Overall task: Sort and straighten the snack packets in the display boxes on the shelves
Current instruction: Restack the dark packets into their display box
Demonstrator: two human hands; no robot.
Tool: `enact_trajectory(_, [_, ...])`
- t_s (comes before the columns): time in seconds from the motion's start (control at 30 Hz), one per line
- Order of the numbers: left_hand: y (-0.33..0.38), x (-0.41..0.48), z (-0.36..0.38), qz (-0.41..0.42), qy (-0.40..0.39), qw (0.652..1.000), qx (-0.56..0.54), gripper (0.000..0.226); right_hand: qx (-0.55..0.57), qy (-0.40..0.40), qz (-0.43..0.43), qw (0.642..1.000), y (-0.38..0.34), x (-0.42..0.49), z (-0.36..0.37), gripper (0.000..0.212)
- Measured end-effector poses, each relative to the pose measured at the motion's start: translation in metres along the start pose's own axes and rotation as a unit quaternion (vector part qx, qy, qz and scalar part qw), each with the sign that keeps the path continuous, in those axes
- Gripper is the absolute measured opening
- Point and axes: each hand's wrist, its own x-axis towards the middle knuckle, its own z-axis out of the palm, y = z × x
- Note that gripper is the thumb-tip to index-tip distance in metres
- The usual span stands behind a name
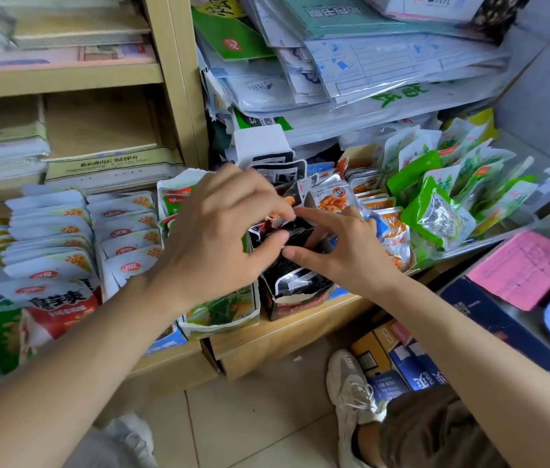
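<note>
Centrally, left hand (213, 228) on black packets (295, 282)

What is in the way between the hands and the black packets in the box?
Nothing that shows. The left hand and the right hand are already on the black packets, pinching them from both sides in the black box. The orange packets to the right are beside them, not in between.

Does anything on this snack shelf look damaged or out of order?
Yes. The black display box, where the left hand and right hand grip black packets, has a torn, ragged front wall. To its right, the green packets lean every which way instead of standing in a row.
</note>
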Motion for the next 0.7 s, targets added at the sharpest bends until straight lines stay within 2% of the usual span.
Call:
enact_trajectory(0.07, [0.006, -0.01, 0.004, -0.013, -0.075, 0.997, 0.033, 0.036, -0.021, -0.004, -0.004, 1.0, 0.001, 0.001, 0.001, 0.085])
enact_trajectory(0.13, [0.008, -0.02, 0.009, -0.048, -0.152, 0.981, 0.11, 0.057, -0.04, -0.013, -0.011, 0.999, 0.002, 0.003, 0.002, 0.083])
enact_trajectory(0.2, [0.008, -0.025, 0.011, -0.076, -0.19, 0.97, 0.135, 0.063, -0.041, -0.005, -0.045, 0.998, 0.004, 0.004, -0.002, 0.079])
enact_trajectory(0.37, [0.004, -0.029, 0.008, -0.12, -0.204, 0.971, 0.006, 0.038, -0.017, 0.072, -0.106, 0.992, 0.021, 0.019, -0.017, 0.033])
enact_trajectory(0.57, [0.0, -0.028, 0.002, -0.139, -0.244, 0.959, -0.039, 0.018, -0.095, 0.044, -0.149, 0.983, 0.031, 0.044, -0.01, 0.016])
enact_trajectory(0.7, [0.0, -0.027, 0.0, -0.15, -0.253, 0.955, -0.041, 0.011, -0.056, 0.078, -0.14, 0.985, 0.025, 0.05, -0.005, 0.008])
